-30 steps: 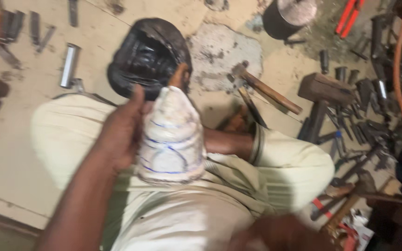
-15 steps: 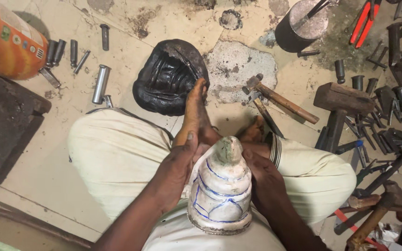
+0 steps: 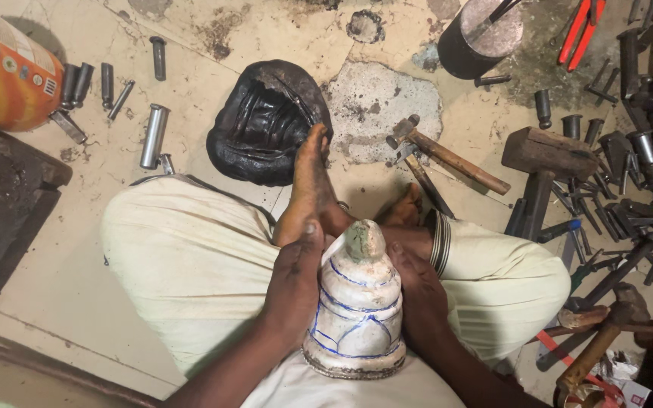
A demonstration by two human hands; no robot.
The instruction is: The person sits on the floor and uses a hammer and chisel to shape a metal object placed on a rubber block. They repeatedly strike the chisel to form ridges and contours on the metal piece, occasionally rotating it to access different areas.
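White metal, marked with blue lines — the bell-shaped casting (image 3: 357, 302) stands upright in the person's lap, clasped from both sides by the left hand (image 3: 294, 283) and right hand (image 3: 419, 298). Beyond the casting lies a black pitch bowl (image 3: 266, 121), with a wooden-handled hammer (image 3: 447, 155) to the casting's upper right — a bare foot (image 3: 311, 189) rests between casting and bowl

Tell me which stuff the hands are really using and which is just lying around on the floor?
In use:
left hand
right hand
white bell-shaped piece with blue lines

Lying about:
black domed block
hammer
wooden mallet
metal cylinder
orange can
red-handled pliers
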